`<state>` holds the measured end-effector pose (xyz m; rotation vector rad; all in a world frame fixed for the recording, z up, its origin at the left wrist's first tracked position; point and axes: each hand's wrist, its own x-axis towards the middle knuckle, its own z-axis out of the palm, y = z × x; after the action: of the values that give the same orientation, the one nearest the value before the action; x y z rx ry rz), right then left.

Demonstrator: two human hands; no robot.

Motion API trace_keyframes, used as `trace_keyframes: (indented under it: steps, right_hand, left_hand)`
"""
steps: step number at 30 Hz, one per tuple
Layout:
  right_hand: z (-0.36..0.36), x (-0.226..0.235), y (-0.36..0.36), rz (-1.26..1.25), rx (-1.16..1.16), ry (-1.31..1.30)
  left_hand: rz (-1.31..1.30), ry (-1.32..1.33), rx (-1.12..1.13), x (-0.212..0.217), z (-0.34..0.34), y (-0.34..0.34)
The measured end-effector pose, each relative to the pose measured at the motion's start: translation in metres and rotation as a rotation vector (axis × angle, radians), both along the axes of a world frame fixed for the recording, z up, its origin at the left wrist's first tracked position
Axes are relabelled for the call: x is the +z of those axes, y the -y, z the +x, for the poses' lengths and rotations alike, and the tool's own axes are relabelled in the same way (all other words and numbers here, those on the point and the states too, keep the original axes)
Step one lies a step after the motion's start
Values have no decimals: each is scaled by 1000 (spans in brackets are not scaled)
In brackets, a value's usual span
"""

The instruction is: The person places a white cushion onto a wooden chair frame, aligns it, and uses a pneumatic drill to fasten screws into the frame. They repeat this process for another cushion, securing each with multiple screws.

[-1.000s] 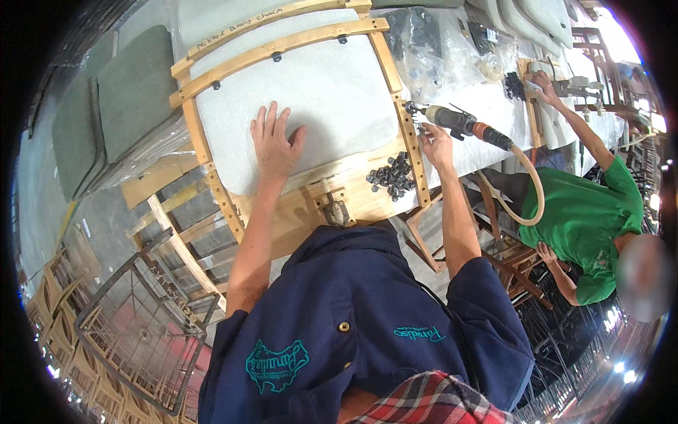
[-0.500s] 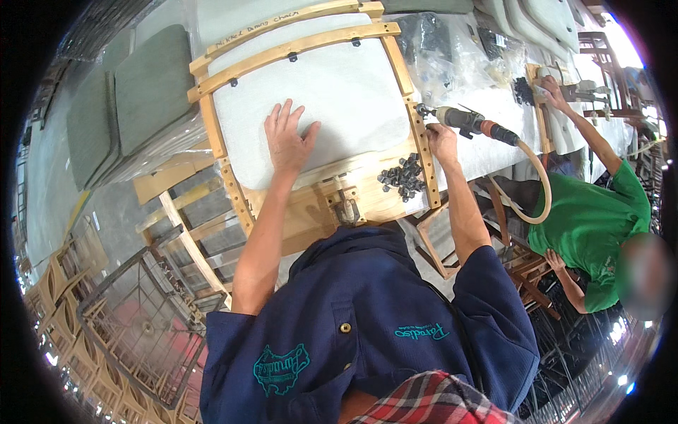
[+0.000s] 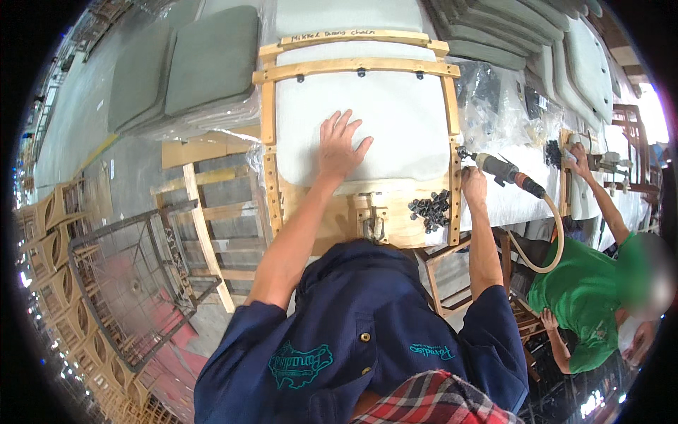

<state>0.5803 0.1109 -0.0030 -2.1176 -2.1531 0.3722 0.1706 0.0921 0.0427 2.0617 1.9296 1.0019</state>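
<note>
A pale grey seat pad (image 3: 395,113) lies inside a wooden frame jig (image 3: 270,177), whose far crossbar carries black clips. My left hand (image 3: 342,148) rests on the pad with its fingers spread. At the jig's right rail, my right hand (image 3: 474,186) has its fingers curled in a pinch; whatever they hold is too small to make out. Just beyond those fingers lies an air-powered driver (image 3: 498,169), its beige hose (image 3: 560,233) curving toward me. Small black plastic pieces (image 3: 429,210) sit in a heap on the wooden board, left of the right rail.
Grey-green pads (image 3: 213,60) are stacked at the left, and more pads (image 3: 487,35) at the far right. Clear plastic bags (image 3: 487,95) lie beyond the driver. A co-worker in green (image 3: 575,300) works at the right. A metal rack (image 3: 134,283) and wooden slats stand lower left.
The whole view has swung, so the jig and both hands appear further right and lower. Against the pad and rail, my hands keep about the same places.
</note>
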Motion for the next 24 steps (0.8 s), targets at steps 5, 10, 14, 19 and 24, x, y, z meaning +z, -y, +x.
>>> trace_keyframes:
  steps: [5,10,14,19,24]
  right_hand:
    - [17,-22,6,140,11,-34]
    - [15,-23,-1,50,-5,54]
    - [15,-28,-5,48,-15,107]
    - [18,-24,-9,-34,23,149]
    - [15,-24,-3,-66,-8,182]
  left_hand:
    - [58,14,6,-1,2,0]
    - [63,13,14,-2,0,2]
    - [39,-3,22,-5,1,1]
    - [45,15,30,-9,0,1]
    - [36,23,32,-7,1,1]
